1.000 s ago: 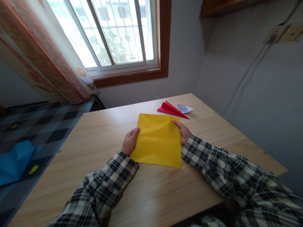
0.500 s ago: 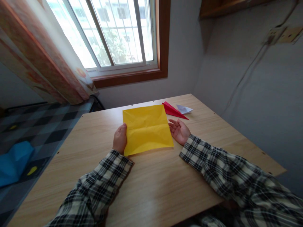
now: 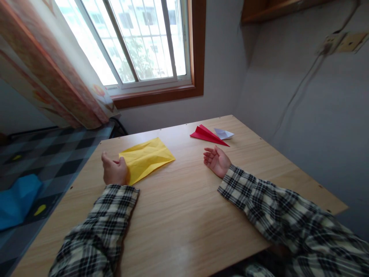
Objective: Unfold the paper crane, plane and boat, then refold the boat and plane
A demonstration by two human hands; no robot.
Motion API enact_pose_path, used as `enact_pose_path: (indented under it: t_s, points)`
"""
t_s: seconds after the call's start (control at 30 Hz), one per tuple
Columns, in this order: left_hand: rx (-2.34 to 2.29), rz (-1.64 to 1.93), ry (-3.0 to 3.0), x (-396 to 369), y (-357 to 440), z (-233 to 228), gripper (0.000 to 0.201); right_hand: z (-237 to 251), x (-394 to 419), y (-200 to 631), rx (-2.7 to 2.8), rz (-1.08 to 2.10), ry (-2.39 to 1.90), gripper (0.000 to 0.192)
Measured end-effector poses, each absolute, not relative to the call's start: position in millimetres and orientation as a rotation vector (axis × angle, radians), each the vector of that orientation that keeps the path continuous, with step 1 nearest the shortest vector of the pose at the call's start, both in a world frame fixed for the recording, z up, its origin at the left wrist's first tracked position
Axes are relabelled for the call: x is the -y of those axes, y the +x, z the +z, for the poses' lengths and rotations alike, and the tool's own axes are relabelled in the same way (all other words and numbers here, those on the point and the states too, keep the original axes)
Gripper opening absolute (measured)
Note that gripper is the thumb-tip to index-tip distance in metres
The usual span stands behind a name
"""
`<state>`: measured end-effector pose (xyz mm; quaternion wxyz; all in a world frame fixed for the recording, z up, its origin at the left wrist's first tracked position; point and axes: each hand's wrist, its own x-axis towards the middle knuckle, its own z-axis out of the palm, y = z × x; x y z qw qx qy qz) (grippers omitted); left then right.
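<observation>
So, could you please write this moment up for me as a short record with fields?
Surface: wooden table beside a window
Left hand: left hand grips the near corner of the yellow paper
Yellow paper: creased sheet, lying on the table's left part
Right hand: right hand rests palm up on the table, fingers loosely curled, holding nothing
Far side: red paper plane next to a white folded paper
Sleeves: plaid, on both arms
Off the table: blue cloth on the checked floor at left
</observation>
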<state>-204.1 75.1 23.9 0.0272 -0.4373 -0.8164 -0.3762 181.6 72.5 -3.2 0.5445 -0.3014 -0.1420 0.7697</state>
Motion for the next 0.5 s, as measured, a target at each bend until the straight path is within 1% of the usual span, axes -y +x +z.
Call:
enact_pose_path:
  t_s: [0.07,0.17,0.23,0.3,0.37,0.43,0.5]
  points:
    - [2.375,-0.959,-1.428,-72,-198,24,0.072,-3,-72,181,0.331,1.822,-0.719,0.041]
    - [2.243,-0.684,-1.676,-65,-179,23,0.058,-3,-72,182,0.33,1.819,-0.708,0.041]
    - [2.205,-0.563,-1.821,-58,-163,20,0.053,-4,-72,182,0.334,1.824,-0.7,0.041]
    - [2.189,-0.469,-1.942,-53,-149,17,0.055,-4,-73,182,0.333,1.83,-0.695,0.042]
    - [2.27,-0.307,-1.983,-52,-141,13,0.059,-4,-74,183,0.328,1.833,-0.696,0.044]
    - [2.334,-0.138,-2.001,-54,-139,10,0.063,-5,-74,183,0.327,1.831,-0.7,0.045]
    - [2.365,-0.062,-2.01,-59,-142,7,0.064,-6,-74,183,0.334,1.829,-0.7,0.043]
